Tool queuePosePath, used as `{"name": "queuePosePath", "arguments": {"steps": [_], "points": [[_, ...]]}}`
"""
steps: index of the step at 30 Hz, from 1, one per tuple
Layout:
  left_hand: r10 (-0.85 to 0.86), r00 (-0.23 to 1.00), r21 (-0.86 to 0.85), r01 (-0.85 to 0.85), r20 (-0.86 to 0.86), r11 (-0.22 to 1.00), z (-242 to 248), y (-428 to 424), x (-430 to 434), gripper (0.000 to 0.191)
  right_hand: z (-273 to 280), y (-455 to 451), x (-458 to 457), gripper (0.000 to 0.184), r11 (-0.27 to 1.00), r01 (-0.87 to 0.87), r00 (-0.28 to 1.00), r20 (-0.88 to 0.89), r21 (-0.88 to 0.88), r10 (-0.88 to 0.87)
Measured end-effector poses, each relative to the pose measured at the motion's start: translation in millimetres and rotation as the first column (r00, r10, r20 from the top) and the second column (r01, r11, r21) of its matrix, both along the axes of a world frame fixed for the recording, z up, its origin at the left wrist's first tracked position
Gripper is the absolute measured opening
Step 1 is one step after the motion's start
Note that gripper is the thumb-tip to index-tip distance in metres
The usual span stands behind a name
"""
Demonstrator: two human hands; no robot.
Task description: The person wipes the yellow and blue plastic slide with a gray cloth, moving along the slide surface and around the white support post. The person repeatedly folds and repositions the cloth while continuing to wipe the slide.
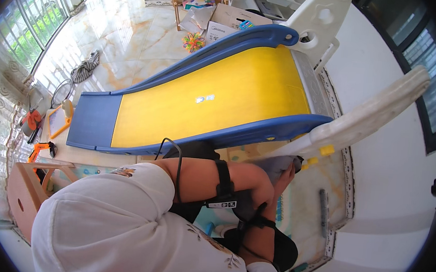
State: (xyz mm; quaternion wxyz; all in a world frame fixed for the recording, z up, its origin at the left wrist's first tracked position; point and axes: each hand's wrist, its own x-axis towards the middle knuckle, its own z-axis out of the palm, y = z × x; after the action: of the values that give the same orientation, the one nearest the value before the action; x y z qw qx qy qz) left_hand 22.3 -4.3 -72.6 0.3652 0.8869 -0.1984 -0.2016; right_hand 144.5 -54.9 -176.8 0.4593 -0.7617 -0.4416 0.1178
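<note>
My right hand [286, 176] is beside the lower end of a white plastic side panel [343, 121] of a toddler slide, its fingers along a grey cloth [275, 167] with a dark edge. Part of the cloth is blurred. Across it comes my left arm, and my left hand [262, 182] is bent down near my right forearm; its fingers are mostly hidden. Each arm wears a black strap [223, 177] with a device. Before me stretches the yellow slide bed [205, 100], between blue rails [210, 135].
A brown plastic stool [22, 196] stands at lower left, near an orange toy [41, 149] and a drawing board [59, 122]. A striped cloth [86, 68] lies on the tiles. Behind the slide are a cardboard box [217, 33] and a colourful spiky ball [193, 42]. White wall [377, 177] borders the right.
</note>
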Motion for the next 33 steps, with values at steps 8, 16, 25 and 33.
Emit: {"name": "queuePosePath", "arguments": {"steps": [8, 16, 25, 33], "points": [[0.0, 0.999, -0.145, -0.006, -0.047, 0.989, 15, -4, -4, 0.026, -33, 15, 54, 0.046, 0.928, -0.136, 0.369, -0.852, 0.346, 0.372], [0.01, 0.998, -0.25, -0.026, -0.066, 0.968, 27, -7, -9, 0.028, -19, 11, 63, 0.034, 0.971, -0.069, 0.702, -0.68, 0.228, 0.21], [0.062, 0.994, -0.378, -0.092, -0.092, 0.921, 44, 2, -16, 0.03, 104, -4, -19, 0.021, 0.95, 0.183, 0.948, 0.301, -0.252, -0.103], [0.087, 0.976, -0.164, -0.121, -0.202, 0.979, 42, 2, -12, 0.031, 55, 31, -10, 0.026, 0.993, 0.063, 0.995, -0.074, -0.105, -0.07]]}}
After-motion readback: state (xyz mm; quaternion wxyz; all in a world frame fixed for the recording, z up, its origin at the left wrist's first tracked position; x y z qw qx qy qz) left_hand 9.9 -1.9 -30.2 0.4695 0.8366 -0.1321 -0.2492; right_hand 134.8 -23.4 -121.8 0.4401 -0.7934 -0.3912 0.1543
